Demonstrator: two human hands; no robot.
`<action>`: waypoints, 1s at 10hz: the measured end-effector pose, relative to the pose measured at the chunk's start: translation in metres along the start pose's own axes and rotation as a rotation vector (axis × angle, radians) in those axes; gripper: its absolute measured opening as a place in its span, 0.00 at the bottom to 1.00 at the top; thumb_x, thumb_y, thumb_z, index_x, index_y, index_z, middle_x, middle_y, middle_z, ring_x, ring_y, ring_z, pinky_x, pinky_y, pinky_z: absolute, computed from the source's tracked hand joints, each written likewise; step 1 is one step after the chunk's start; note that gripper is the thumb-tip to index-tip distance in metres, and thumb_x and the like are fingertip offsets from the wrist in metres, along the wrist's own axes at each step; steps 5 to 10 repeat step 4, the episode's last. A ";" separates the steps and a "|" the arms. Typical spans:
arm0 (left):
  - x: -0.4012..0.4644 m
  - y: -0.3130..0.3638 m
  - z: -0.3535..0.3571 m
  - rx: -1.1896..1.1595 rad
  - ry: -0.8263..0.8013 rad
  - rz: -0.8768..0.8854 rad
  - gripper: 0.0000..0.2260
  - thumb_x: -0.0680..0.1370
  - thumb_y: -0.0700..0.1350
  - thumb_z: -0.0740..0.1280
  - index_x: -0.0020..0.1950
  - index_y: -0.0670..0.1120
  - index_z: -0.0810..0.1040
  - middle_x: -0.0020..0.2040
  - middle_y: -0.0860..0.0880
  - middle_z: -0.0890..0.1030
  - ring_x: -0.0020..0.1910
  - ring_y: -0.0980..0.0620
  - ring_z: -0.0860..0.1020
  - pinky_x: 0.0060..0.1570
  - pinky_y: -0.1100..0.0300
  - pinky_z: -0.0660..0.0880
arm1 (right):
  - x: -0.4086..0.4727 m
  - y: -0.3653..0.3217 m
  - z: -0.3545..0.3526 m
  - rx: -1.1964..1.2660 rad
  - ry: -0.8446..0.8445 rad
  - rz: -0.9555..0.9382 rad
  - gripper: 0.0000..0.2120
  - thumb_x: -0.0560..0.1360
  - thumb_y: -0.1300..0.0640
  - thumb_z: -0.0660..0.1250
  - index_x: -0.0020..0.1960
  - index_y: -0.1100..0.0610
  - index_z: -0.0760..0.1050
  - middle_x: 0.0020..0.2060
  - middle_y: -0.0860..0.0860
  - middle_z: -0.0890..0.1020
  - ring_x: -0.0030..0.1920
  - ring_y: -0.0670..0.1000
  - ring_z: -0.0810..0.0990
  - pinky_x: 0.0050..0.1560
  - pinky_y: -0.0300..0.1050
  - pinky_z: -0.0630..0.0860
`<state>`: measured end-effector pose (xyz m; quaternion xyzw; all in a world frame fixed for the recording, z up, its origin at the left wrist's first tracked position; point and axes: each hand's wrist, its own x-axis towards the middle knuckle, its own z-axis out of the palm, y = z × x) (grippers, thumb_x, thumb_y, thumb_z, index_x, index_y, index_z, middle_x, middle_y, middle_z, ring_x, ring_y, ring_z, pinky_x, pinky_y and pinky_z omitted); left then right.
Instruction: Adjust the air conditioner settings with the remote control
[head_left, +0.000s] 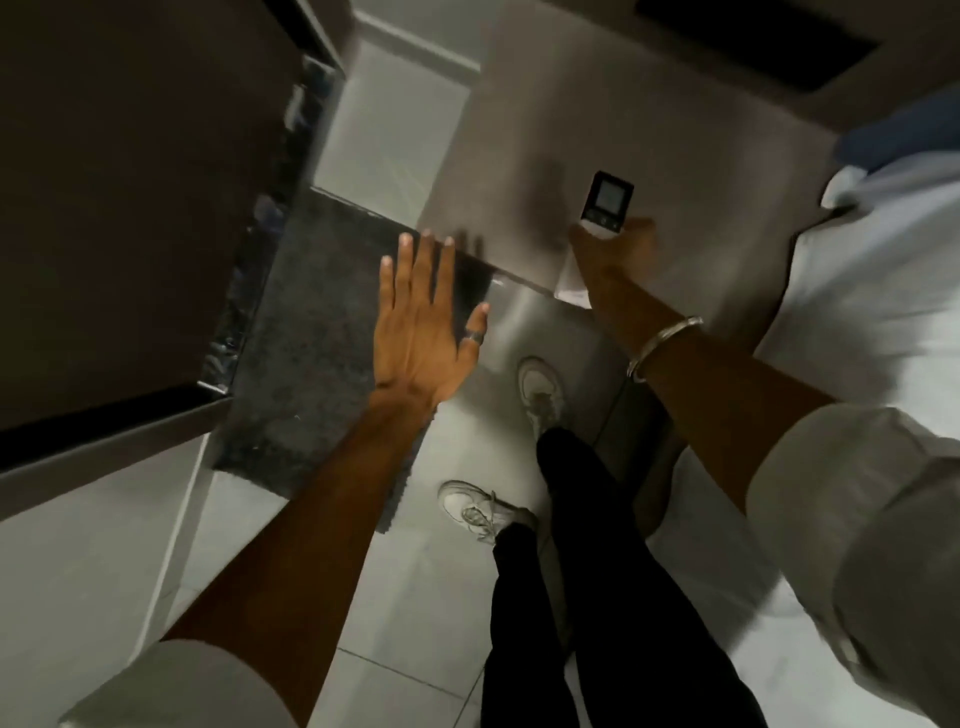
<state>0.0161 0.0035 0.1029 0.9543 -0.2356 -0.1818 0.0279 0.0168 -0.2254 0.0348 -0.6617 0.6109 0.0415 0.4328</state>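
Note:
My right hand (615, 249) is stretched forward and shut on a white remote control (608, 203) with a dark-framed grey display facing me. The remote's lower part is hidden inside my fingers. A metal bangle sits on that wrist. My left hand (423, 332) is held out flat with fingers spread and a ring on the thumb, holding nothing, above a dark mat. No air conditioner is in view.
A dark mat (311, 332) lies on the pale tiled floor (395, 582). A dark wooden door or cabinet (130, 208) stands at the left. White bedding (883, 270) fills the right side. My legs and white shoes (540, 389) are below.

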 end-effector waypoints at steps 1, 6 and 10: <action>0.024 0.006 0.033 0.009 -0.032 0.024 0.36 0.84 0.63 0.47 0.86 0.42 0.48 0.86 0.38 0.48 0.85 0.39 0.44 0.84 0.43 0.41 | 0.036 0.020 0.019 -0.033 0.052 0.025 0.32 0.68 0.48 0.85 0.65 0.61 0.78 0.62 0.57 0.85 0.59 0.56 0.87 0.60 0.53 0.85; 0.047 -0.001 0.074 -0.011 -0.060 0.069 0.35 0.85 0.62 0.50 0.85 0.41 0.53 0.85 0.38 0.53 0.85 0.37 0.47 0.84 0.41 0.44 | 0.087 0.044 0.054 -0.090 0.092 0.031 0.36 0.67 0.44 0.85 0.67 0.60 0.76 0.64 0.56 0.83 0.61 0.55 0.85 0.61 0.52 0.84; 0.047 -0.001 0.074 -0.011 -0.060 0.069 0.35 0.85 0.62 0.50 0.85 0.41 0.53 0.85 0.38 0.53 0.85 0.37 0.47 0.84 0.41 0.44 | 0.087 0.044 0.054 -0.090 0.092 0.031 0.36 0.67 0.44 0.85 0.67 0.60 0.76 0.64 0.56 0.83 0.61 0.55 0.85 0.61 0.52 0.84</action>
